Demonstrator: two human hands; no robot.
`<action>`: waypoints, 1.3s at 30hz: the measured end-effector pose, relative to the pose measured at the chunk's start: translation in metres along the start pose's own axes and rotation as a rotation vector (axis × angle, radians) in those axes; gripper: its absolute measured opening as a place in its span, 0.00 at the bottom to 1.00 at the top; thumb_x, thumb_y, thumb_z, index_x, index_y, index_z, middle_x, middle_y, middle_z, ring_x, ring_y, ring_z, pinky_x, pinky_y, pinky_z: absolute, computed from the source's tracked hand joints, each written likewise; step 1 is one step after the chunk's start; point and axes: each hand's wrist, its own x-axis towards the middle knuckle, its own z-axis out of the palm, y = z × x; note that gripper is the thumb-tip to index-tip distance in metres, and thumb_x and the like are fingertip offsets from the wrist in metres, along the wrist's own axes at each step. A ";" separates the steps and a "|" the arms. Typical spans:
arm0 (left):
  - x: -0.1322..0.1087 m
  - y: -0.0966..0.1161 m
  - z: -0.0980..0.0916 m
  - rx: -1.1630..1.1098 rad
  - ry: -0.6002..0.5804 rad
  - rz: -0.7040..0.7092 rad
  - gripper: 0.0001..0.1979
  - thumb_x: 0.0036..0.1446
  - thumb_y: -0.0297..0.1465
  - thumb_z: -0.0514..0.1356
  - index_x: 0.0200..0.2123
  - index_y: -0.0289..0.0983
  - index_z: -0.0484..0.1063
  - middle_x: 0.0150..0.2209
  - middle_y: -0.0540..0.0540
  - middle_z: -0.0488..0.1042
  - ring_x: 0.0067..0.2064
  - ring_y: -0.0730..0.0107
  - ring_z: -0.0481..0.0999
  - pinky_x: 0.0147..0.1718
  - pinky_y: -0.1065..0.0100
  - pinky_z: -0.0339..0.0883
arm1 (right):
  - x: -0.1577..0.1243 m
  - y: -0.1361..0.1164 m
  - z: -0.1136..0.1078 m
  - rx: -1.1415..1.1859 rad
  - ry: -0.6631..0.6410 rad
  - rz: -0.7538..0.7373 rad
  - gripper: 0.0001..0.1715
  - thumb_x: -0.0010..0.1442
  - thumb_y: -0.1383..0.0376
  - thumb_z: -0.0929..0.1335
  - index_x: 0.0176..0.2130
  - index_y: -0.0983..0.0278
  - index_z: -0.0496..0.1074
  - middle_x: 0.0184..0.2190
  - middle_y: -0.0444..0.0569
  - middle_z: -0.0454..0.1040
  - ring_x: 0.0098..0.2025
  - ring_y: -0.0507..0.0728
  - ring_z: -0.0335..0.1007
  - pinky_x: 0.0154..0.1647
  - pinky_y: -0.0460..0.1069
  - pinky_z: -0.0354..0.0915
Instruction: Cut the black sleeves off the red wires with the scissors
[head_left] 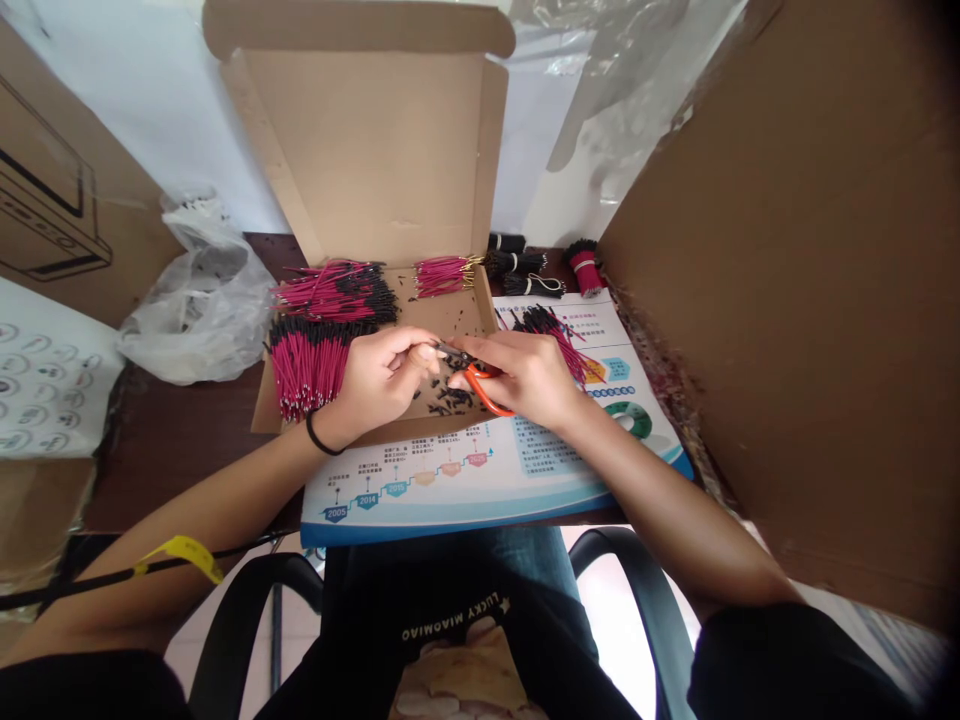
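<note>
At your right stands a big cardboard panel, and in front of you an open cardboard box lies partly on a printed sheet. Inside the box, at the left, are bundles of pink wires. Your left hand is over the box floor, its fingers pinched together on a thin wire that is hard to see. Your right hand is closed around the orange cutter. The wire lies just left of the cutter's dark tip, its long axis running left to right toward it. Small black bits lie under both hands.
</note>
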 end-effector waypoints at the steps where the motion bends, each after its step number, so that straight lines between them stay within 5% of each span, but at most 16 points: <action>1: 0.000 -0.001 0.000 0.040 0.006 0.024 0.11 0.63 0.33 0.54 0.31 0.35 0.71 0.21 0.50 0.74 0.21 0.78 0.70 0.20 0.75 0.63 | 0.000 0.000 0.000 -0.008 0.002 0.009 0.30 0.62 0.47 0.63 0.48 0.66 0.76 0.27 0.49 0.75 0.27 0.51 0.68 0.28 0.47 0.61; 9: 0.000 -0.008 0.001 0.173 -0.006 0.099 0.11 0.65 0.32 0.49 0.34 0.36 0.69 0.26 0.48 0.75 0.28 0.75 0.74 0.27 0.72 0.67 | -0.002 -0.002 0.005 -0.054 -0.011 0.104 0.29 0.62 0.47 0.62 0.49 0.64 0.76 0.31 0.50 0.78 0.31 0.54 0.73 0.32 0.48 0.64; 14: 0.000 -0.008 0.007 0.112 0.110 0.005 0.05 0.58 0.31 0.59 0.38 0.36 0.70 0.35 0.47 0.76 0.32 0.75 0.75 0.30 0.73 0.69 | -0.001 -0.006 0.007 -0.035 0.040 0.187 0.28 0.62 0.49 0.63 0.48 0.65 0.77 0.34 0.52 0.80 0.30 0.53 0.74 0.31 0.48 0.65; 21: 0.000 -0.004 0.008 0.184 0.184 -0.031 0.03 0.54 0.30 0.62 0.31 0.36 0.72 0.28 0.50 0.76 0.26 0.77 0.71 0.26 0.74 0.66 | -0.002 -0.009 0.009 -0.028 0.040 0.164 0.28 0.62 0.49 0.63 0.47 0.67 0.77 0.32 0.53 0.80 0.28 0.53 0.74 0.29 0.47 0.64; 28: 0.002 0.000 0.004 0.323 0.145 0.095 0.07 0.58 0.30 0.58 0.29 0.36 0.74 0.24 0.50 0.76 0.25 0.76 0.71 0.25 0.72 0.63 | -0.005 -0.006 0.009 -0.041 0.047 0.147 0.27 0.61 0.48 0.64 0.47 0.65 0.77 0.30 0.51 0.79 0.27 0.52 0.72 0.28 0.47 0.63; 39: 0.001 -0.006 0.002 0.200 0.008 0.155 0.12 0.63 0.29 0.51 0.30 0.35 0.70 0.22 0.50 0.74 0.23 0.77 0.72 0.23 0.74 0.62 | -0.003 -0.005 0.005 -0.039 0.014 0.096 0.23 0.62 0.53 0.65 0.47 0.66 0.77 0.31 0.52 0.79 0.27 0.52 0.72 0.30 0.47 0.65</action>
